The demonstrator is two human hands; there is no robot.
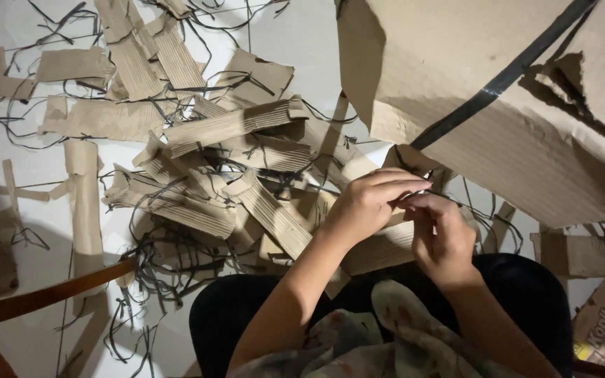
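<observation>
Pinching a black strap (498,82) end between the fingertips of our left hand (369,203) and right hand (442,234), we hold it over our lap; the strap runs up across the big box (526,147), above scattered cardboard scraps (204,168) on the floor (302,42).

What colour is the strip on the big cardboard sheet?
Black; the strip crosses the brown cardboard sheet diagonally, clearest in the head view.

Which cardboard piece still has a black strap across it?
The big cardboard sheet at upper right, above both hands; a black strap crosses it diagonally. The torn strips on the floor are small and corrugated.
</observation>
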